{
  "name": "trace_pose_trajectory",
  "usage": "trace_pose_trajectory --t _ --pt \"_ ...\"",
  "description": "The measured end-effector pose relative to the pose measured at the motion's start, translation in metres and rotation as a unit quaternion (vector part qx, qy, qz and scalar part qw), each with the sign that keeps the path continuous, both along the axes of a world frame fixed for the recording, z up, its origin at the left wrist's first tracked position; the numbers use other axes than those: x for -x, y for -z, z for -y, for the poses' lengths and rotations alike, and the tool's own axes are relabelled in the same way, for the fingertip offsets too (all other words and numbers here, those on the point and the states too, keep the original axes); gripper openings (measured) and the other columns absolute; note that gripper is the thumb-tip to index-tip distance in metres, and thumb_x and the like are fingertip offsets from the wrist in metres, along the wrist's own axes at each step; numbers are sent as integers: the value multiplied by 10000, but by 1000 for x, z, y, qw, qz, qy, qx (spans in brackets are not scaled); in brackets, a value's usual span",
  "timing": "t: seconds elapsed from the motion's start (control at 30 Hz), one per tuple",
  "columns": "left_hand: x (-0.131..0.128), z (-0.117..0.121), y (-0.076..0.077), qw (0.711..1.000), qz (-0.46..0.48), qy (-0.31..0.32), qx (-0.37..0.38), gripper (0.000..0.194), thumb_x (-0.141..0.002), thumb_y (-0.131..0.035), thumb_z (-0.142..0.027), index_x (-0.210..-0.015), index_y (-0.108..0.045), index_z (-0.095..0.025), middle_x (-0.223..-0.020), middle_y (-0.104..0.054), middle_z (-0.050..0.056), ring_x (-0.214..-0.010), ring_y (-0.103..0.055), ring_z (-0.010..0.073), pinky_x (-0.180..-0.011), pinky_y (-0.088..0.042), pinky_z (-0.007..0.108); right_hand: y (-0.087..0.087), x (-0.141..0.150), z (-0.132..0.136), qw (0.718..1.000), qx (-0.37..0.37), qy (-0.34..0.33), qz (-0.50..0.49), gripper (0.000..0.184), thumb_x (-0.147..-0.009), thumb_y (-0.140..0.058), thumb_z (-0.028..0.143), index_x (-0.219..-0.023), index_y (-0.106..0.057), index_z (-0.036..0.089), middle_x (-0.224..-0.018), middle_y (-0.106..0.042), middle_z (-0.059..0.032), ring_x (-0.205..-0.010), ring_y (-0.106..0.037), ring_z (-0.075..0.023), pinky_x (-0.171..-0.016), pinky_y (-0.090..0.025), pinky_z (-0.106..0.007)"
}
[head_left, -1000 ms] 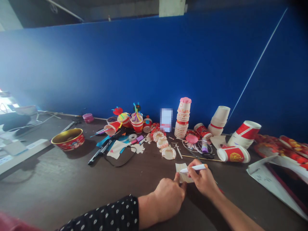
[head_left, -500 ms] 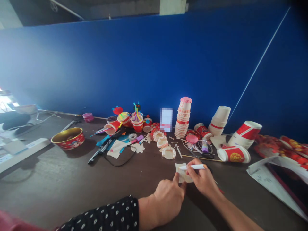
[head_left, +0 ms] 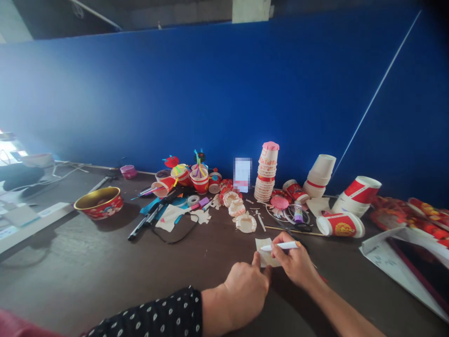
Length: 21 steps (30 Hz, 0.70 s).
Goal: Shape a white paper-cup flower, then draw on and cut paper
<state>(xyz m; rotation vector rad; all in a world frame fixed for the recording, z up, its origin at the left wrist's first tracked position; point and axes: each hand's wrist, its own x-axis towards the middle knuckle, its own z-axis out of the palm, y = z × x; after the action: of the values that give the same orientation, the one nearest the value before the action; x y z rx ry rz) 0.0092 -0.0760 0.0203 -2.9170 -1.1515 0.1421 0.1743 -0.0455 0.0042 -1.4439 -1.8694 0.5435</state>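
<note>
My right hand [head_left: 298,264] grips a white marker pen [head_left: 286,245] between thumb and fingers. The tip of the pen rests on or just above a small piece of cream paper [head_left: 263,243]. With index finger and thumb, my left hand [head_left: 243,290] pins the paper's near left edge to the table, its other fingers curled under. Part of the paper is covered by both hands. Just beyond it lies a round white paper cutout with a folded rim [head_left: 246,223]. Any marks on the paper are too small to make out.
Behind stand a tall stack of paper cups [head_left: 265,180] and other red and white cups [head_left: 341,225]. Left are decorated cups [head_left: 199,180], black pens [head_left: 144,222] and a gold-lined bowl [head_left: 100,202]. A dark tablet or phone [head_left: 421,267] lies right, on white paper. A blue partition [head_left: 210,93] rises behind.
The tip of the pen has shifted slightly toward me over the paper, and my right hand has tilted a little with it. My left hand stays in place.
</note>
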Motion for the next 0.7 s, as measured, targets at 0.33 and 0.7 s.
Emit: trace_pose_trajectory --t 0.33,0.7 --pt "0 -1 -1 1000 -8 -6 7 380 -841 -317 -217 -1198 -408 -127 -1188 -461 252 -709 -630 218 -505 -465 277 1 0 -1 1000 -2 22 19 241 -765 -414 395 -648 -492 200 -549 -578 4 -514 -526 -140 -493 -369 -229" --pt "-1 0 -1 1000 -8 2 3 427 -801 -366 -197 -1217 -402 -106 -1206 -433 276 -739 -630 245 -509 -474 292 7 -2 -3 999 0 38 -3 226 -779 -419 392 -688 -505 204 -599 -611 1 -556 -562 -149 -530 -396 -235"
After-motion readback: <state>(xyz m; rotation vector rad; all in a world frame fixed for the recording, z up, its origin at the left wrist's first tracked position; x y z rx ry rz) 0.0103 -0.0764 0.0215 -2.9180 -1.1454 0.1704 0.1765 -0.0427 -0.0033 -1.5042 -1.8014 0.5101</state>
